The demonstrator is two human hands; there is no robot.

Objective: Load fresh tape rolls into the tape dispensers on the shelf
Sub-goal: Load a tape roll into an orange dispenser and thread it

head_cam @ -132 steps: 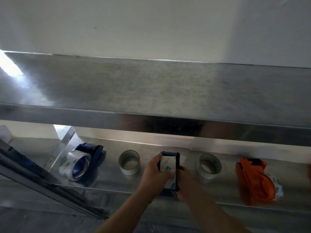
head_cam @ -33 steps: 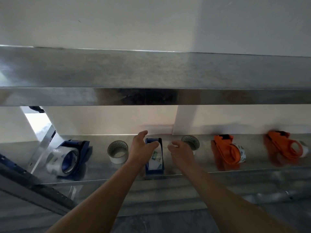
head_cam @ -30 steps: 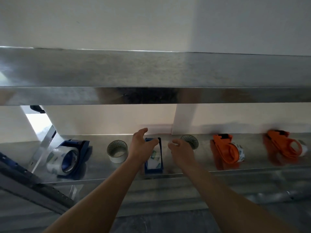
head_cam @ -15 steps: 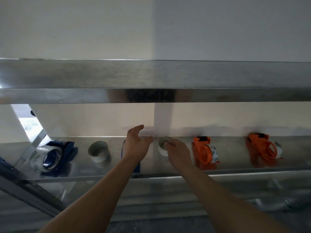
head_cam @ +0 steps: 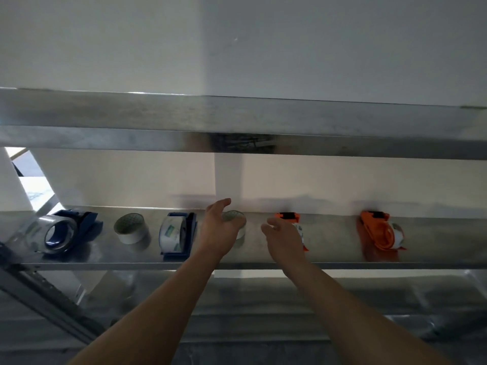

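On the metal shelf (head_cam: 329,255) stand two blue dispensers, one at the far left (head_cam: 67,230) and one in the middle (head_cam: 178,237), both with clear tape in them. A loose roll (head_cam: 131,228) lies between them. My left hand (head_cam: 218,229) reaches with spread fingers over a second loose roll (head_cam: 237,219), partly hiding it; contact is unclear. My right hand (head_cam: 283,237) hovers with loosely bent fingers in front of an orange dispenser (head_cam: 293,222). Another orange dispenser (head_cam: 380,233) with tape lies further right.
An upper metal shelf (head_cam: 237,127) overhangs the working shelf and limits headroom. A slanted metal rail (head_cam: 39,288) runs at the lower left. A white wall with a pillar (head_cam: 228,177) stands behind the shelf. Another metal surface lies below.
My left hand let go of the middle blue dispenser, which now stands loaded, and moved right to the loose roll. My right hand moved right from that roll toward the orange dispenser. The view panned right.
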